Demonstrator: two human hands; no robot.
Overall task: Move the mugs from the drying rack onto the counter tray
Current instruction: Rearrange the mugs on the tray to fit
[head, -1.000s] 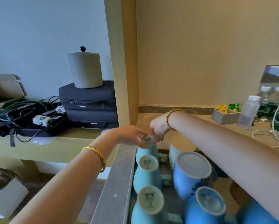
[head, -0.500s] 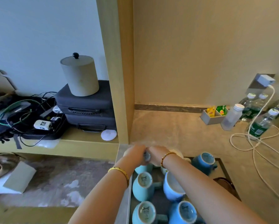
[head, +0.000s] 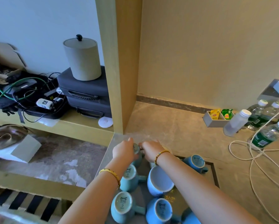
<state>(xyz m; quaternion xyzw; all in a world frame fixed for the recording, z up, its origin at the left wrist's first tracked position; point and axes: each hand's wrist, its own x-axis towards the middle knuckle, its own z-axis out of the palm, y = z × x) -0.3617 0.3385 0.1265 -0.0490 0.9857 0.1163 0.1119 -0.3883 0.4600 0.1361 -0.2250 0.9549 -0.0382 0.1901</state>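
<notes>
Teal mug (head: 121,206) upturned, base stamped IKEA.

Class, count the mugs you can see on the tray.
7: held mug at far left, two teal, one upright, far-right, two near. Arms may hide others.

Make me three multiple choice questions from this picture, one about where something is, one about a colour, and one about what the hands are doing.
1. Where does the beige lidded canister stand?
A. on the grey cases
B. on the tray
C. on the floor

2. What colour is the cable lying on the counter?
A. red
B. white
C. black

3. What are the hands doing?
A. both hang idle
B. both hold one teal mug
C. each lifts a bottle

Answers:
1. A, it sits on the stacked grey cases.
2. B, the looped cable is white.
3. B, left hand and right hand meet on the teal mug.
</notes>
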